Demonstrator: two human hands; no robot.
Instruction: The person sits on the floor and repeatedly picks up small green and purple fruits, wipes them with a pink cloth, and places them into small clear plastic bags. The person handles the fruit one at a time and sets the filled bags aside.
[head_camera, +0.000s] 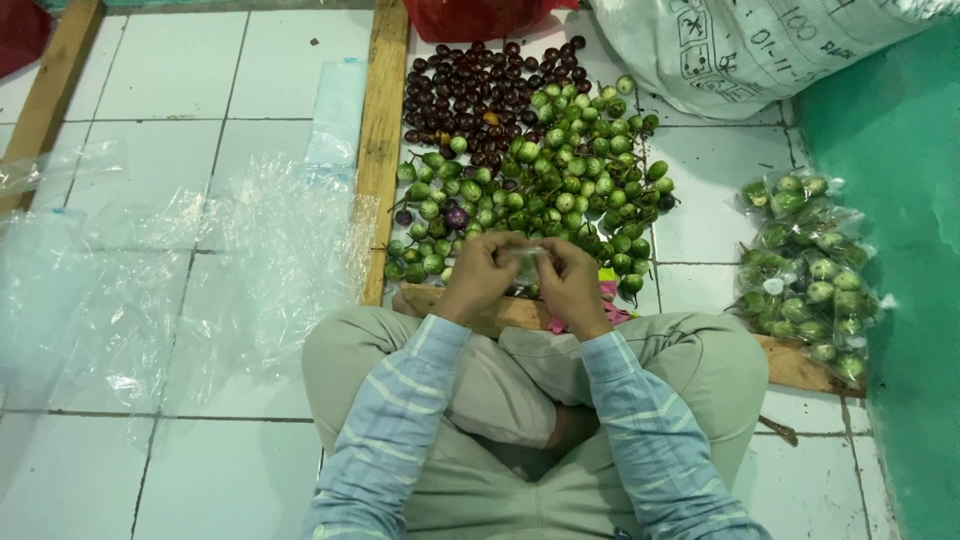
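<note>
I sit cross-legged on a white tiled floor. My left hand (482, 275) and my right hand (572, 283) meet in front of my knees, both pinching a small clear plastic bag (526, 262) between the fingers. Just beyond my hands lies a heap of small round green eggplants (545, 185), with a heap of dark purple ones (470, 95) behind it. A single purple one (457, 215) lies among the green.
Filled clear bags of green eggplants (808, 270) are piled at the right by a green wall (900, 200). Empty clear plastic bags (180, 270) spread over the floor at the left. A wooden plank (380, 140) runs beside the heaps. A white sack (740, 50) lies behind.
</note>
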